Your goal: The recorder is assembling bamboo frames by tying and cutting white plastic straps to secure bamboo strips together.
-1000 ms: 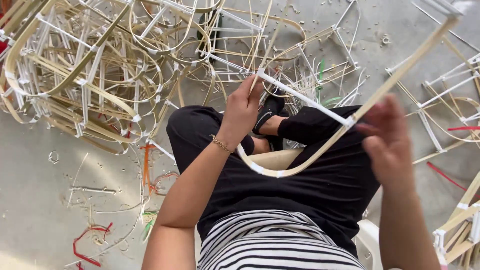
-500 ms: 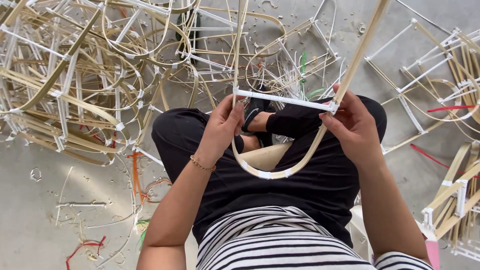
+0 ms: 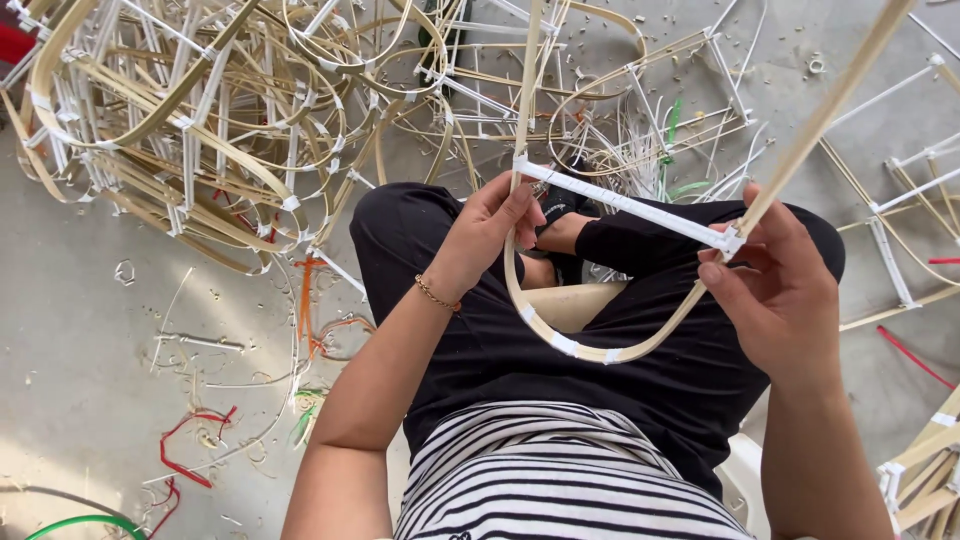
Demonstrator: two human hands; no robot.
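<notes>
Over the lap, the left hand (image 3: pixel 485 235) and right hand (image 3: pixel 775 285) each pinch one side of a bent cane loop (image 3: pixel 585 345), apparently keeping it sprung open. A white crossbar (image 3: pixel 625 205) spans between them, taped at both ends. Beyond the hands lies a pile of frames (image 3: pixel 200 130).

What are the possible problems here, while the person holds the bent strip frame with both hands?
1. The bent bamboo strip looks springy; if the left hand or the right hand loosens, it may snap open.
2. The white crossbar is fixed only by small tape wraps at its ends, which might slip under tension.
3. The long strip ends reach up near the pile of finished frames and might catch there.
</notes>
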